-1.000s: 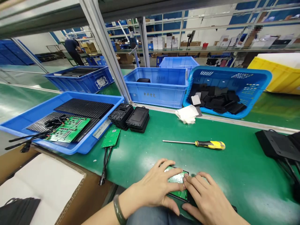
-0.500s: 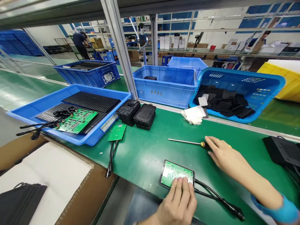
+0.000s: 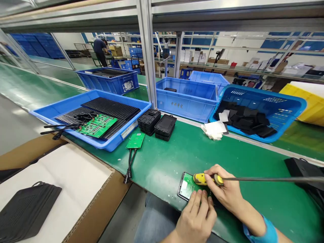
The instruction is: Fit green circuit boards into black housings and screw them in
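Observation:
A green circuit board (image 3: 187, 182) sits in a black plastic case (image 3: 180, 189) near the bench's front edge. My left hand (image 3: 196, 216) holds it down, fingers together across the board; its thumb is hidden. A screwdriver with a yellow-and-black handle (image 3: 200, 179) is in my right hand (image 3: 227, 190), gripped in reverse. Its handle end is over or against the board, while the long shaft (image 3: 263, 179) points right. Both hands cover the board's right part, and the case's cables are hidden.
A blue tray (image 3: 106, 143) carries boards and black parts. Beside it are a loose board with cables (image 3: 136, 141) and stacked black cases (image 3: 165, 126). Behind stand a blue bin (image 3: 187, 103), a basket of black pieces (image 3: 258, 91) and white sheets (image 3: 214, 130). A metal post (image 3: 147, 57) rises there.
My right hand has picked the screwdriver up from the bench and brought it left to the board, handle end first. My left hand stays on the board. The view has shifted slightly.

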